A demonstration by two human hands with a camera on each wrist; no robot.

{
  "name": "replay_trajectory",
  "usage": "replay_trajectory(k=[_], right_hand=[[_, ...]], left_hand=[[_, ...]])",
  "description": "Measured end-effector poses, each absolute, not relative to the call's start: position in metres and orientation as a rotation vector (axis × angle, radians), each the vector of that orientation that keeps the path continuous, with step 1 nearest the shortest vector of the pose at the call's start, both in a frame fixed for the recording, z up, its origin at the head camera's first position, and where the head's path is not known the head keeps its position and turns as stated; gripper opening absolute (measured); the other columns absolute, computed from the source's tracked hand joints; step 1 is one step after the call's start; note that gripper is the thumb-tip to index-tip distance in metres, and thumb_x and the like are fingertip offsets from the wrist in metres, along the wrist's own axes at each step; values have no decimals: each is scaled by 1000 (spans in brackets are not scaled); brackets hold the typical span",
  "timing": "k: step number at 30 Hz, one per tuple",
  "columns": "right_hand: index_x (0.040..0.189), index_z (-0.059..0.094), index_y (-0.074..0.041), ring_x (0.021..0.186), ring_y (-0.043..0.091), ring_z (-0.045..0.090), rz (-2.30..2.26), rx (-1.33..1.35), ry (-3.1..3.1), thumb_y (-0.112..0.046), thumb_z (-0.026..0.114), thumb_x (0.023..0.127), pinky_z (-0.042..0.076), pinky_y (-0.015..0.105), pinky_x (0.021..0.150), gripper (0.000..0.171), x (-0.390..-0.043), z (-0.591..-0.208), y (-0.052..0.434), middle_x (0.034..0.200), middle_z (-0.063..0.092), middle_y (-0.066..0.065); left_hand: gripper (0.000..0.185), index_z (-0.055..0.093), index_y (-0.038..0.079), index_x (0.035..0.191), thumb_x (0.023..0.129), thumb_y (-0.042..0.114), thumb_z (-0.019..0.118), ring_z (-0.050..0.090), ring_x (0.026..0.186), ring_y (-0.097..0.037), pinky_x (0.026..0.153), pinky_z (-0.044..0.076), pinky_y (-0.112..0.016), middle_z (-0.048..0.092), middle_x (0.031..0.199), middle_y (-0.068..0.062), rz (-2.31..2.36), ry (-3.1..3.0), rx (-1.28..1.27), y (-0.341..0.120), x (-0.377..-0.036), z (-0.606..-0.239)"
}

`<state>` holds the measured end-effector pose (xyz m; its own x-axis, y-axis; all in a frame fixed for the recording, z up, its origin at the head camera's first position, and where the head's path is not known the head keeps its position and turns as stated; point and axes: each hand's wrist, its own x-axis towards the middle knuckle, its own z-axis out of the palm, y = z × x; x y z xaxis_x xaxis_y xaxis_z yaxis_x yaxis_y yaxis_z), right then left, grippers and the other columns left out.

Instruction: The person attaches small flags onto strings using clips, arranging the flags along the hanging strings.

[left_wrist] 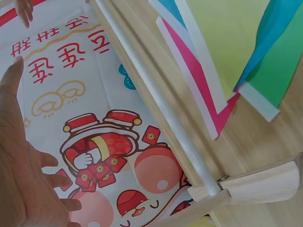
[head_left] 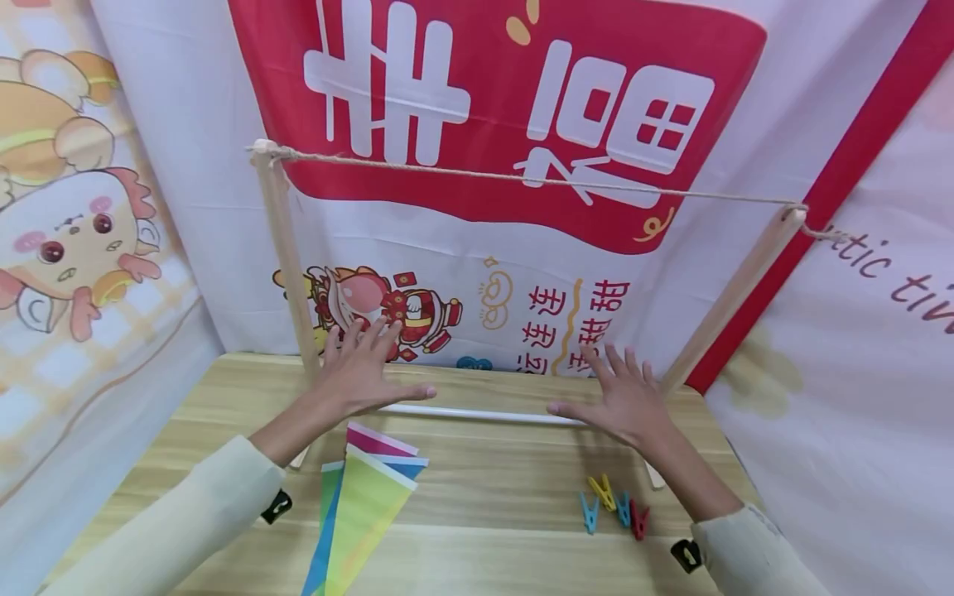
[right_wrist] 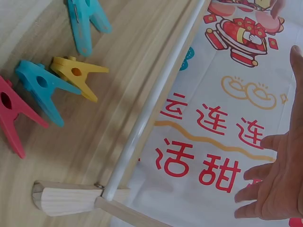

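Note:
My left hand (head_left: 358, 368) is held out with fingers spread and nothing in it, near the left wooden post (head_left: 286, 257). Mirroring it, my right hand (head_left: 622, 397) spreads its fingers beside the right post (head_left: 734, 298), also holding nothing. A twine (head_left: 477, 172) runs between the tops of both posts, above the hands. Low down, a white rod (head_left: 484, 413) joins the two posts. Triangular pennants (head_left: 368, 505) in yellow, blue, green and pink lie fanned on the table below my left hand. Several small clothespins (head_left: 602, 493), blue, yellow and red, lie below my right hand.
The wooden table (head_left: 477, 546) ends at a white cloth backdrop (head_left: 447, 240) with a red banner print and characters. A cartoon-printed cloth (head_left: 74, 232) hangs at the left, and another cloth (head_left: 872, 397) at the right. The posts' wooden feet (left_wrist: 265, 182) reach forward onto the table.

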<state>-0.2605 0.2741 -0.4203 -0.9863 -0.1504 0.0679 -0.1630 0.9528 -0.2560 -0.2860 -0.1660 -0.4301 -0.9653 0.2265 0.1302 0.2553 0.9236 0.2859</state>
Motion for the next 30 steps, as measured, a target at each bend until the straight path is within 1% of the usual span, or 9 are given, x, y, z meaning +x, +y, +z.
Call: replay_trajectory(k=[5, 9, 11, 14, 16, 19, 23, 26, 30], right_hand=[[181, 27, -27, 169, 64, 22, 399, 274, -3038, -97, 62, 86, 15, 85, 135, 124, -255, -425, 277, 186, 27, 25], [181, 27, -28, 165, 63, 34, 400, 273, -3024, -96, 62, 88, 26, 87, 129, 120, -254, -430, 277, 185, 30, 25], [181, 28, -30, 164, 62, 37, 417, 261, -3023, -94, 63, 89, 31, 88, 126, 118, -253, -433, 276, 185, 30, 24], [181, 27, -33, 162, 62, 40, 442, 242, -3035, -96, 62, 88, 37, 88, 122, 117, -250, -435, 274, 184, 33, 23], [181, 28, -33, 162, 61, 42, 456, 228, -3047, -97, 61, 87, 40, 87, 121, 118, -247, -436, 273, 183, 36, 22], [180, 31, -31, 159, 60, 46, 453, 235, -3056, -100, 60, 86, 43, 86, 119, 120, -243, -438, 272, 180, 41, 23], [178, 36, -28, 154, 58, 53, 432, 261, -3055, -98, 61, 87, 48, 82, 117, 118, -239, -442, 272, 177, 46, 24], [178, 37, -28, 149, 57, 58, 408, 263, -3062, -97, 62, 87, 52, 79, 113, 117, -237, -443, 272, 175, 49, 25], [177, 40, -25, 148, 58, 58, 407, 251, -3096, -99, 60, 87, 52, 80, 113, 118, -233, -445, 273, 170, 53, 28]], left_hand=[[138, 22, 20, 182, 79, 104, 60, 15, 173, -58, 136, -4, -84, 22, 189, -19, -451, -2983, -395, -166, -283, -434], [137, 28, 18, 180, 80, 103, 62, 24, 171, -56, 136, 3, -85, 26, 187, -20, -437, -2970, -395, -167, -280, -438], [136, 32, 17, 179, 79, 104, 62, 26, 170, -54, 135, 5, -85, 29, 186, -20, -435, -2970, -395, -167, -279, -441], [134, 37, 17, 177, 79, 104, 62, 26, 170, -54, 135, 5, -85, 33, 185, -20, -468, -2969, -404, -165, -277, -445], [133, 39, 17, 176, 78, 104, 64, 26, 170, -53, 135, 5, -85, 34, 184, -19, -490, -2968, -410, -164, -275, -446], [131, 42, 17, 174, 78, 103, 66, 27, 170, -54, 135, 6, -85, 36, 183, -19, -516, -2963, -406, -163, -273, -447], [133, 42, 17, 175, 77, 104, 64, 28, 170, -55, 135, 9, -83, 34, 185, -18, -510, -2973, -389, -162, -271, -449], [133, 41, 17, 176, 78, 104, 64, 30, 168, -56, 135, 11, -83, 35, 184, -19, -499, -2977, -393, -162, -268, -452], [132, 42, 14, 175, 79, 102, 65, 34, 167, -54, 135, 12, -84, 40, 181, -21, -498, -2983, -405, -165, -265, -458]])
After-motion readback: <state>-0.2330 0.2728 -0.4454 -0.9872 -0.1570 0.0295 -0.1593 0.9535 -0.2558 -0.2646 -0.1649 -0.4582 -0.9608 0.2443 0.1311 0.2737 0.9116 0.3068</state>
